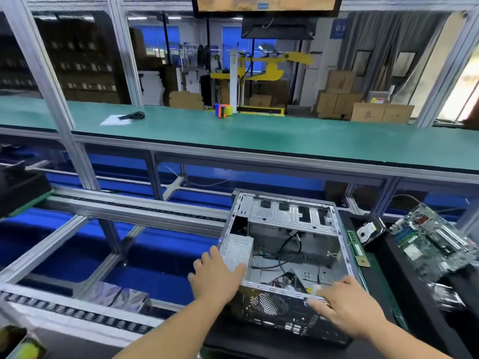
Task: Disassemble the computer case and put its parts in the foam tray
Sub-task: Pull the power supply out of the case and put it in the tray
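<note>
Two hands [216,275] on one case [290,244]

The computer case [290,244] is bare, dull-grey sheet metal, its rear panel perforated; the bench mat [259,133] is matt green.

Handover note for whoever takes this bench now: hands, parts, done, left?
Left hand: open, resting on the power supply at the computer case left wall.
Right hand: open, fingers on the case's near rear edge.
Done: motherboard, hard drive and RAM stick lie out, right of the case.
Left: power supply and black cables inside.
</note>
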